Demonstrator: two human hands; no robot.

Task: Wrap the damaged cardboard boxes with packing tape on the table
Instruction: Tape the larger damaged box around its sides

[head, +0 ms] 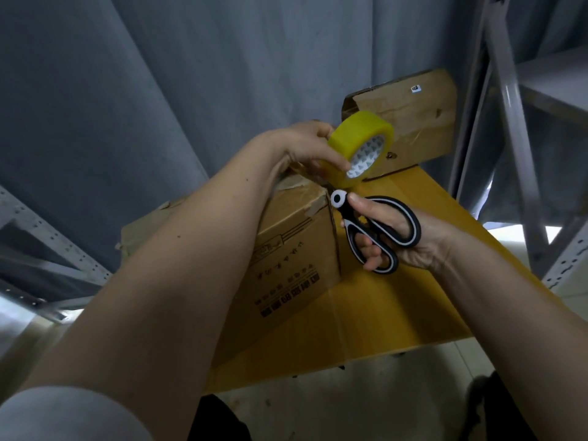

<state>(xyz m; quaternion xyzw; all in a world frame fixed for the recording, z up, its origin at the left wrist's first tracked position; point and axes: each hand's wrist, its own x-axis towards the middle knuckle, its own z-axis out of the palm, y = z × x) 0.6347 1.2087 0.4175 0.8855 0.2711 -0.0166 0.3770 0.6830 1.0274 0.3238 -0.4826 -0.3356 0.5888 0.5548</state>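
- Nearest to me is my left forearm (178,281), bare below a pale sleeve (63,415), reaching across the near box to the tape.
- My left hand (305,144) grips the roll of tape (359,148), thumb and fingers curled round its yellow band; the roll is held tilted just above the top corner of the box, its white patterned core turned toward me.
- My right hand (391,237) holds the scissors (375,227), fingers through the black-and-white loops, the pivot pointing up at the roll. The blades are hidden behind the roll, so I cannot tell how far apart they are.
- I judge this to be the cutting step: a strip seems to run from the roll down to the box edge, though it is too clear and blurred to be sure. The next move calls for holding that strip taut and closing the blades squarely across it, close to the roll.
- The near box (286,259) stands on the desk (397,300): brown corrugated card with dark printing, its top edge torn and ragged with peeling paper.
- A second box (410,122) stands farther back, creased and dented, with a small label.
- The desk is smooth and yellow; grey metal shelving (515,154) stands beside it, a grey curtain (159,74) behind.
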